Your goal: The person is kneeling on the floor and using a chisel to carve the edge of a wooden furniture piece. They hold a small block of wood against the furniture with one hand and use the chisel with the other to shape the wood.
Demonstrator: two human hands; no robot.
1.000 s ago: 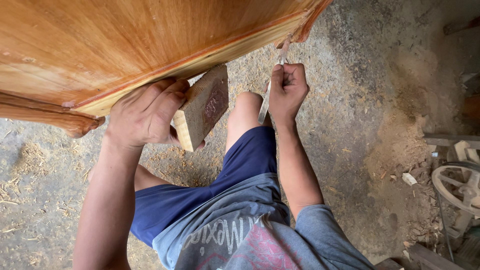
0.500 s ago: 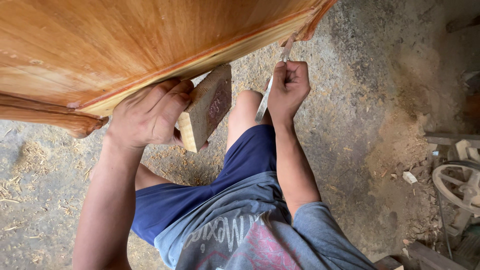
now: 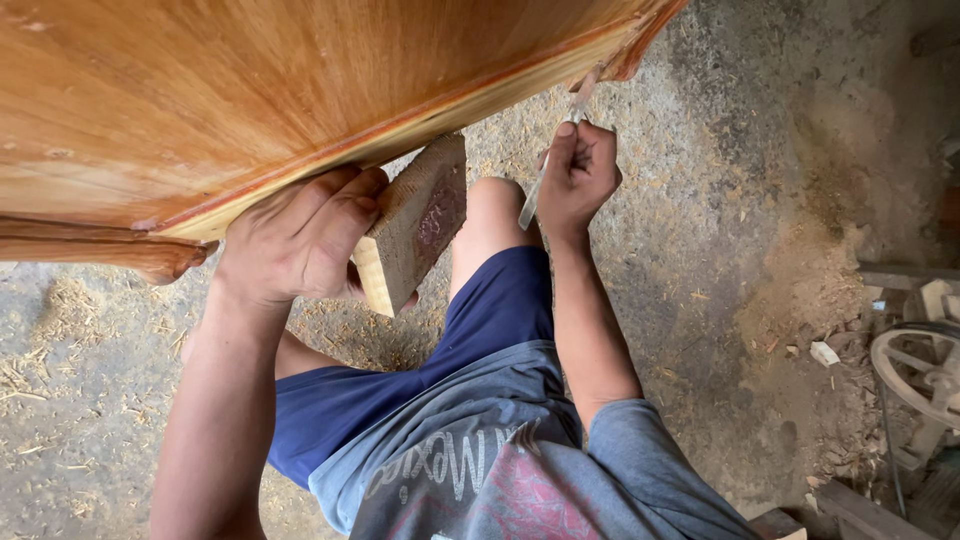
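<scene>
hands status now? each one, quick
Left hand: closed on a wood block, held under the panel edge.
Right hand: closed on a thin metal tool, tip at the panel edge.

A large wooden panel (image 3: 250,90) across the far left is warm orange-brown with fine streaked grain; its near edge shows a pale yellow strip bordered by a thin reddish line. A wooden block (image 3: 415,225) below it is light tan with close straight grain and a dull reddish-brown stain on one face. A slim tool (image 3: 555,150) to the right is silvery grey. The shorts (image 3: 420,370) are deep blue. The shirt (image 3: 520,470) is grey-blue with white lettering and a pinkish-red print. The floor (image 3: 720,200) is dusty grey, speckled with pale yellow sawdust.
</scene>
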